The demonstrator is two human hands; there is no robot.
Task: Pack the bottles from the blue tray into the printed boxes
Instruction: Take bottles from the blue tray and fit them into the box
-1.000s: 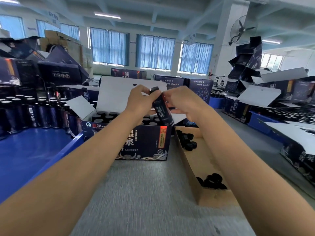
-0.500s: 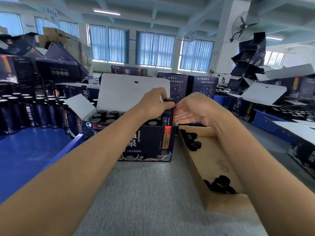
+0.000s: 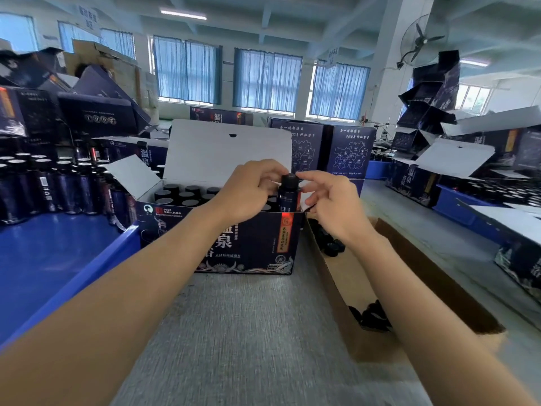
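Nearby: more dark printed cartons [image 3: 348,153] stand behind the work spot. Loose opened ones are heaped to the left and stacked high on the right [image 3: 433,92].
Room: blue-curtained windows [image 3: 266,80] line the far wall, and a wall fan [image 3: 421,39] hangs on a pillar at upper right.
In the way: the printed box's raised white lid flap [image 3: 228,153] stands upright behind the hands and hides what is directly behind it. Both forearms cross the grey table [image 3: 248,332] from the near edge.
Printed box [image 3: 234,238]: open on the table, front panel facing the viewer. Black-capped bottles fill it in rows.
Bottle [image 3: 288,194]: upright at the box's front right corner, its lower part down inside and its cap and shoulder above the rim.
Left hand [image 3: 248,189]: fingers curled around the bottle's cap and neck, gripping it.
Right hand [image 3: 330,206]: fingers loose and spread, with the fingertips right at the cap (whether they actually touch it is hard to tell).
Blue tray [image 3: 46,259]: to the left, touching the box. Many upright dark bottles [image 3: 58,186] are crowded along its far side, and its near floor is bare.
Cardboard tray [image 3: 351,276]: just right of the box, low-walled, holding two small clusters of loose black caps [image 3: 330,244], one far and one near.
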